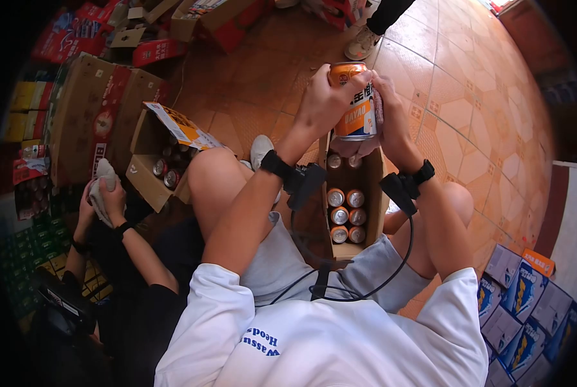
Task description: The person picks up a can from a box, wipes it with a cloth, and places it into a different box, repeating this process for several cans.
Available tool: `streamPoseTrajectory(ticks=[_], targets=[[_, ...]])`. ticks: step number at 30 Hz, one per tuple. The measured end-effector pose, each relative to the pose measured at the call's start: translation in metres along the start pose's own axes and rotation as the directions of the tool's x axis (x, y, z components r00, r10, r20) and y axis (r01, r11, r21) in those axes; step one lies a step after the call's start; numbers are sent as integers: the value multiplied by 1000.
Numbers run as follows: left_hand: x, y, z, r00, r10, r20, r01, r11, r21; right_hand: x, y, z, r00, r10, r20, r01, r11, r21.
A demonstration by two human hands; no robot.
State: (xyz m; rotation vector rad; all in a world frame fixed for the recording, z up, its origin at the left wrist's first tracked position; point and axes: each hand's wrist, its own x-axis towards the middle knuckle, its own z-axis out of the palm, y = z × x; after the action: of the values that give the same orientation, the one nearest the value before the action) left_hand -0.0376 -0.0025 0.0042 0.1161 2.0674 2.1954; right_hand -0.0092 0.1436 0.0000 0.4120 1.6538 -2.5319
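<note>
An orange and white can [355, 119] is held up above an open cardboard box [326, 222]. My left hand [330, 97] wraps round the can from the left, its thumb across the upper part. On the can's right side, my right hand [391, 116] presses a pinkish cloth [379, 109] against it, with some fingers under the can's lower end. Several cans with orange rims [357, 198] stand in the box between my legs, most of them in its near half. Black straps with small devices are on both my wrists.
At the left, a co-worker's hands [111, 197] hold a pale cloth beside an open box of cans [134, 174]. Cartons [82, 122] stand behind it. Another person's shoe [363, 44] is at the top. Blue cartons [524, 290] are stacked at the right.
</note>
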Motion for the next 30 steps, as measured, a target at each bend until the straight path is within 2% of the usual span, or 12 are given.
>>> streamPoseTrajectory(ticks=[2, 7, 10, 14, 15, 17, 21, 23, 25, 27, 28, 30], targets=[[1, -1, -2, 1000, 8, 12, -10, 991, 131, 0, 5, 1, 1000, 1, -8, -1, 1000, -6], [14, -6, -11, 981, -3, -193, 1, 1000, -13, -5, 10, 10, 1000, 5, -13, -5, 999, -34], [11, 0, -14, 977, -39, -210, 10, 990, -138, -9, 12, 10, 994, 97, 55, -94, 994, -58], [0, 5, -11, 993, -104, -50, 86, 958, -274, 8, 31, 4, 995, 71, 67, -70, 997, -17], [-2, 4, -11, 994, -97, 46, 106, 952, -286, 19, 35, 0, 996, 78, 46, -83, 992, 98], [-4, 0, -1, 991, -125, 45, 133, 950, -282, 22, 30, 0, 996, 90, 25, -93, 973, 213], [5, -5, 2, 993, -98, 58, 111, 948, -298, 7, 20, 0, 981, 177, 77, -190, 959, 209], [11, -5, -1, 989, -70, -129, 11, 910, -415, -2, 18, 8, 990, 136, 22, -138, 986, 97], [13, -8, -14, 992, -125, -18, 101, 872, -478, 1, 19, 7, 987, 137, 84, -143, 988, 66], [14, -17, -15, 978, -162, 134, 210, 716, -665, 2, 9, 14, 994, -95, -55, 92, 994, -54], [9, -16, -8, 977, -164, 134, 211, 716, -665, 8, 11, 10, 994, -94, -56, 91, 994, -54], [-4, -11, 11, 992, -124, -27, 99, 885, -455, 20, 19, -2, 998, -26, -55, 29, 998, 58]])
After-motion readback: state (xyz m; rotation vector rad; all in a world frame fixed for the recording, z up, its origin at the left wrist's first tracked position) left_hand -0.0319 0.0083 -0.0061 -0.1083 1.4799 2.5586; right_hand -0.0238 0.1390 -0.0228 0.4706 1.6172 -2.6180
